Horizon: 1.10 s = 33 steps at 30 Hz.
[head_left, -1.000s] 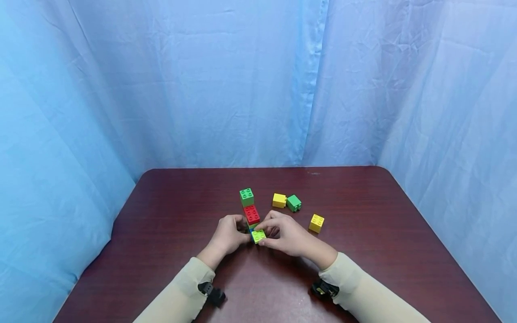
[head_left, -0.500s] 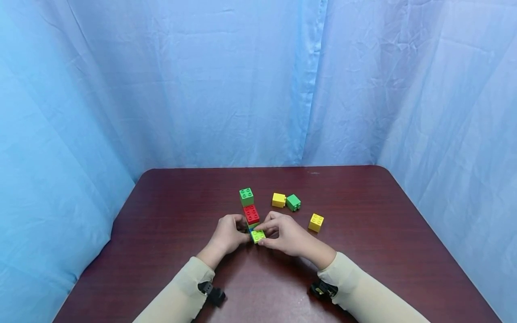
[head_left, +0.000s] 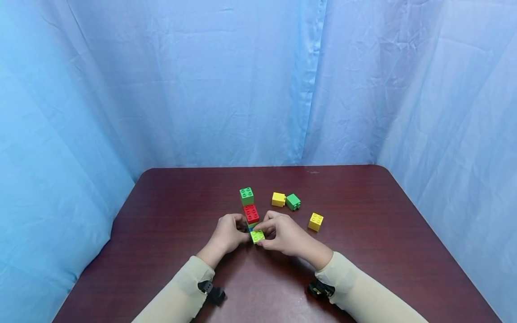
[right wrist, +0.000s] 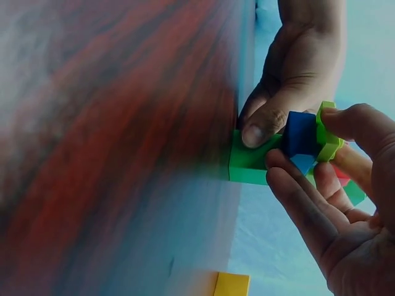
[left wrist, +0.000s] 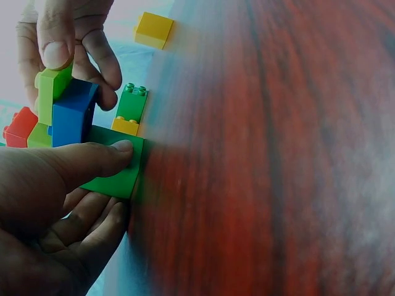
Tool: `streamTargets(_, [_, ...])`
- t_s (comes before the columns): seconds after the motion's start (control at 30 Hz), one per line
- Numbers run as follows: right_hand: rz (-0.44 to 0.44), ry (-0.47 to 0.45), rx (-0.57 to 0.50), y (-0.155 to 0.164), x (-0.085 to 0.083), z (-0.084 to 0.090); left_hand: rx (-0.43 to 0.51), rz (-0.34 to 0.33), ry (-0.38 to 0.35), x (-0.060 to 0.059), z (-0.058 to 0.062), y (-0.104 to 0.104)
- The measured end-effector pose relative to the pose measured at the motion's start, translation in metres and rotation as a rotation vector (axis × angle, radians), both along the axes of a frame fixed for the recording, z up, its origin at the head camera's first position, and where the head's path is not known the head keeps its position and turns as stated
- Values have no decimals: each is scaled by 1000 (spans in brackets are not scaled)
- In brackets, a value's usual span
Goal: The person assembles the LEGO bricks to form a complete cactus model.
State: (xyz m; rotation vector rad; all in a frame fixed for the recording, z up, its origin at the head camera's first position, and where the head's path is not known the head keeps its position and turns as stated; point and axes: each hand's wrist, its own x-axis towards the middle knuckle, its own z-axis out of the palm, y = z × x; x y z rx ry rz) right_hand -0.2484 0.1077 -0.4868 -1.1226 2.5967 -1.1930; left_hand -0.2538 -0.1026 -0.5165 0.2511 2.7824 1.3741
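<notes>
Dark red wooden table (head_left: 161,215), head view, L to R. Left hand (head_left: 227,234) pins the flat green plastic base plate (left wrist: 117,176) w/ thumb on top, fingers curled beneath. At its 3 o'clock, right hand (head_left: 282,233) pinches the lime-green studded brick (head_left: 257,235) atop the blue plastic brick (left wrist: 71,114) on the plate. At 12 o'clock: red brick (head_left: 251,213), dark green cube (head_left: 246,196). Step, as judged: seating the lime brick; next needs studs aligned, then firm downward press.
</notes>
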Motion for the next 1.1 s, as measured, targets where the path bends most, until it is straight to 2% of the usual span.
streamTargets(0.7, [-6, -10, -9, 1, -1, -1, 2, -4, -16, -1, -1, -1])
streamTargets(1.1, [-18, -82, -2, 2, 2, 0, -6, 2, -11, 0, -1, -1])
